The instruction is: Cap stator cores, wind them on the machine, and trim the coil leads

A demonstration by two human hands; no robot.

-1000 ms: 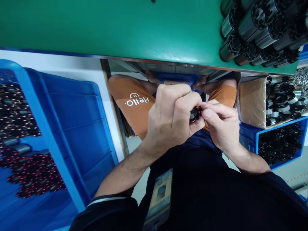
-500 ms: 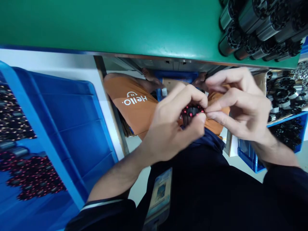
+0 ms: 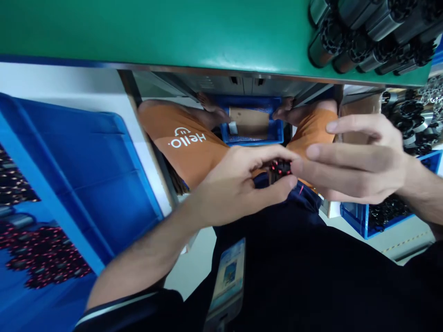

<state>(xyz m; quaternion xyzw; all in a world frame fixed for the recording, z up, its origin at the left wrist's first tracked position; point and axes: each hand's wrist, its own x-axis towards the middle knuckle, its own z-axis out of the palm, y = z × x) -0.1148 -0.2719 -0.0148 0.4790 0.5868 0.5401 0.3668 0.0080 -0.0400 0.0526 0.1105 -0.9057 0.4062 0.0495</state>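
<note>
My left hand (image 3: 238, 184) is closed around a small black round part (image 3: 281, 168) with pink-red dots on its rim, held between thumb and fingers above my lap. My right hand (image 3: 360, 159) meets it from the right. Its lowest visible fingertip is at the part's edge, close to my left fingertips, while the upper fingers are spread apart. The right thumb is mostly hidden, and anything pinched there is too small to make out. A short thin pink strip (image 3: 301, 189) shows just below the fingertips.
Ahead is a green tabletop (image 3: 166, 37) with black-and-silver cylinders (image 3: 328, 44) at its right. On the left, a blue crate (image 3: 93, 175) stands by heaped pink-dotted black parts (image 3: 51, 253). A blue bin with cardboard (image 3: 249, 122) lies between the feet; another blue bin (image 3: 356, 216) holds black parts.
My right hand has turned, its fingers now straighter and held more level. The black part has tilted and sits slightly lower in my left hand. The view has shifted a little.
</note>
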